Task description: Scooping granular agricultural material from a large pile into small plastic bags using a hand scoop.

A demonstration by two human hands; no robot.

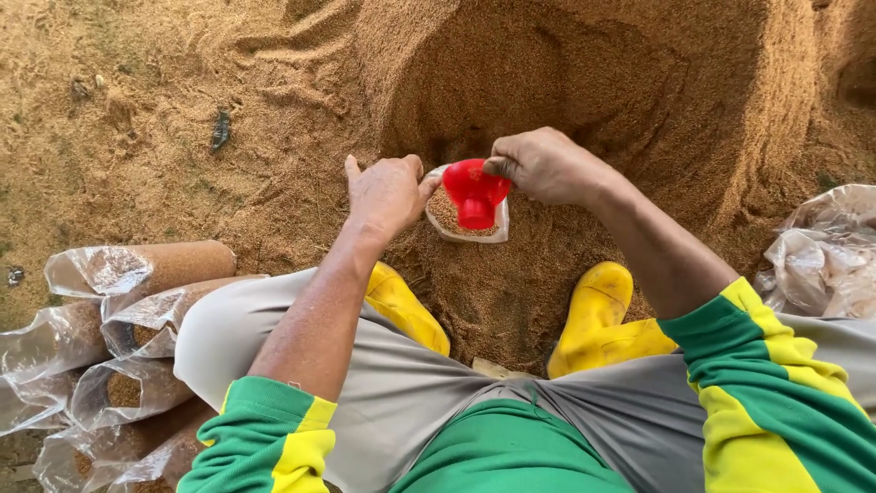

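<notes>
Left hand (388, 194): grips the rim of the clear bag (453, 219).
Right hand (545, 165): clamped on the red funnel (474, 192) in the bag mouth.
Sawdust pile (584, 82): directly behind the bag.

This is an outdoor bagging spot on bare ground, by the look of it a farm or mushroom-growing yard. A big heap of sawdust-like substrate (584, 82) fills the top of the frame and spreads loose across the ground. Filled clear plastic bags (137, 301) lie stacked at lower left, empty crumpled plastic bags (826, 251) sit at the right edge, and yellow rubber boots (598, 315) stand in the loose material at centre.
</notes>
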